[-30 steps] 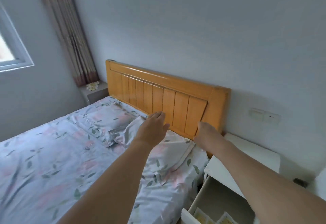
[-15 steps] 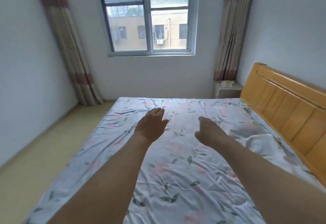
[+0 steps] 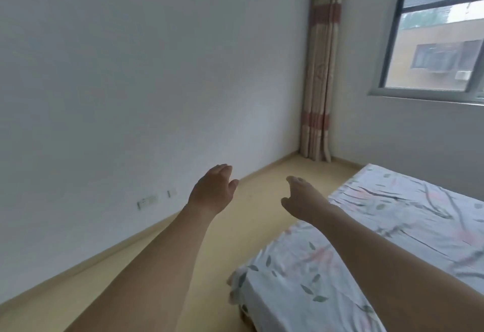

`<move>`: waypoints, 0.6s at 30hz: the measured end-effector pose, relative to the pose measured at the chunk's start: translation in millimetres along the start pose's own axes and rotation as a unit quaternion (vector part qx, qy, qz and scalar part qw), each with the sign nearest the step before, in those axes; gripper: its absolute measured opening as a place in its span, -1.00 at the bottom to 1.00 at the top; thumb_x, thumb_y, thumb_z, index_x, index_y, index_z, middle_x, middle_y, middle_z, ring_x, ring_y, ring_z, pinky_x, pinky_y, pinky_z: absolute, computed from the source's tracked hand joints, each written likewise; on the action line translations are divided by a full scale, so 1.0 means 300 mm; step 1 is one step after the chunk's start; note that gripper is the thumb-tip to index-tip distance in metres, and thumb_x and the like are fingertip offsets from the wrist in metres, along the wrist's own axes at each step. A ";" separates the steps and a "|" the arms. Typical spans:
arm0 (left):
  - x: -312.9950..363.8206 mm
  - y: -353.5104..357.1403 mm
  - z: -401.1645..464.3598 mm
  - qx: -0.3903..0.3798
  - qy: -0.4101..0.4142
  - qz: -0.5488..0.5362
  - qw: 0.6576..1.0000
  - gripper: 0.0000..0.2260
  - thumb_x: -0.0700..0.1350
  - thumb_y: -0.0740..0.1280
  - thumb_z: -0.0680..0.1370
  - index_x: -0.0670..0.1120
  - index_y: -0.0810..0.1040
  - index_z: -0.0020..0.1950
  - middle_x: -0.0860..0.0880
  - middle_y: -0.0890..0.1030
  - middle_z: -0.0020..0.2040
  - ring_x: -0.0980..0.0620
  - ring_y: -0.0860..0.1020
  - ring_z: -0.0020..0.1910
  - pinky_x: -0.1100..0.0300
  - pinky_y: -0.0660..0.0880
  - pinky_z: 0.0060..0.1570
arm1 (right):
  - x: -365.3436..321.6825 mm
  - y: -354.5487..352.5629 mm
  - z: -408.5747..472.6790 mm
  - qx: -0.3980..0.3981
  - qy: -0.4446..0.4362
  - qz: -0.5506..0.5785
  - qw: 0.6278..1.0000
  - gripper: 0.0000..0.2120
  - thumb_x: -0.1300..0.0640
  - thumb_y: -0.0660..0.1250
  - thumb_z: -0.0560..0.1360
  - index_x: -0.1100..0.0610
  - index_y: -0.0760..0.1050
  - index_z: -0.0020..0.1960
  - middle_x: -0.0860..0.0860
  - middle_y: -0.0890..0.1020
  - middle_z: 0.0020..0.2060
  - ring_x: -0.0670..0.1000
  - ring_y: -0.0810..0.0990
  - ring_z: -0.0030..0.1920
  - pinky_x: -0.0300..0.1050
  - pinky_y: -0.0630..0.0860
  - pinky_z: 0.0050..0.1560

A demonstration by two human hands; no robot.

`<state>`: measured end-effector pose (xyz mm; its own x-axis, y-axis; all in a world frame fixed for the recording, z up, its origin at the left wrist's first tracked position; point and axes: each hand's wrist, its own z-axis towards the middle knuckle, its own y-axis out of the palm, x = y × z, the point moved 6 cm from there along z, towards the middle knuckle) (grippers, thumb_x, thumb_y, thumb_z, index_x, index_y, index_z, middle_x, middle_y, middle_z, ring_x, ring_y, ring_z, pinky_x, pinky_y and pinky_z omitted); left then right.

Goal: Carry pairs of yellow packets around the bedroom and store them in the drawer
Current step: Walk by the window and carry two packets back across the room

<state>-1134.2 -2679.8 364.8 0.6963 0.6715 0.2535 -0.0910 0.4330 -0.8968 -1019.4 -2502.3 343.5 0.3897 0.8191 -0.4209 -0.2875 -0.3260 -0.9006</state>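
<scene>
While your fingers hang loose and spread with nothing between them, your left hand (image 3: 213,191) floats over the yellow floor (image 3: 251,216) and your right hand (image 3: 301,199) sits just beside the corner of the flowered bed (image 3: 366,240). Beyond them stand a bare wall (image 3: 157,83), a striped curtain (image 3: 319,70) and a window (image 3: 440,43). No yellow packets or drawer show.
</scene>
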 end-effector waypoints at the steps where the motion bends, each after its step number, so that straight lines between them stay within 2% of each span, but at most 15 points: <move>1: -0.114 -0.028 0.002 0.003 -0.021 0.010 1.000 -0.55 0.02 0.14 0.67 -0.12 0.27 0.53 -0.05 0.28 0.53 0.03 0.19 0.53 0.14 0.18 0.43 | -0.094 0.054 0.055 -0.010 -0.020 0.008 1.000 -0.59 0.19 0.24 0.48 0.24 0.34 0.31 0.13 0.48 0.20 0.13 0.48 0.16 -0.08 0.45 0.07; 5: -0.495 -0.105 -0.003 0.006 -0.100 0.032 0.994 -0.54 0.02 0.14 0.67 -0.13 0.26 0.53 -0.06 0.28 0.54 0.01 0.20 0.53 0.08 0.21 0.44 | -0.409 0.240 0.239 -0.051 -0.082 0.018 0.995 -0.61 0.20 0.22 0.48 0.23 0.35 0.29 0.12 0.48 0.19 0.12 0.49 0.14 -0.08 0.46 0.05; 9: -0.759 -0.131 0.042 0.008 -0.149 0.043 0.988 -0.55 0.01 0.13 0.67 -0.13 0.26 0.53 -0.05 0.29 0.53 0.01 0.21 0.52 0.09 0.22 0.42 | -0.622 0.399 0.421 -0.082 -0.123 0.022 0.989 -0.59 0.22 0.20 0.48 0.25 0.34 0.32 0.13 0.47 0.23 0.13 0.48 0.19 -0.04 0.47 0.11; 14: -1.015 -0.082 0.207 0.005 -0.169 0.056 0.984 -0.55 0.01 0.13 0.67 -0.12 0.27 0.52 -0.04 0.28 0.54 0.02 0.21 0.52 0.10 0.22 0.42 | -0.770 0.583 0.695 -0.116 -0.141 0.018 0.983 -0.58 0.24 0.20 0.49 0.27 0.34 0.33 0.14 0.47 0.23 0.14 0.47 0.21 -0.03 0.46 0.15; 18: -1.241 -0.006 0.467 0.007 -0.176 0.063 0.982 -0.55 0.01 0.13 0.67 -0.12 0.25 0.54 -0.04 0.27 0.54 0.01 0.20 0.53 0.10 0.19 0.44 | -0.861 0.721 1.026 -0.117 -0.150 0.021 0.982 -0.58 0.23 0.20 0.48 0.27 0.34 0.33 0.13 0.48 0.18 0.12 0.49 0.16 -0.09 0.44 0.07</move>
<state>-1493.1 -2846.3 322.8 0.3892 0.8856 0.2535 -0.1725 0.3405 -0.9243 -1451.7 -2639.0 291.0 0.0969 0.8929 -0.4398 -0.0757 -0.4340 -0.8977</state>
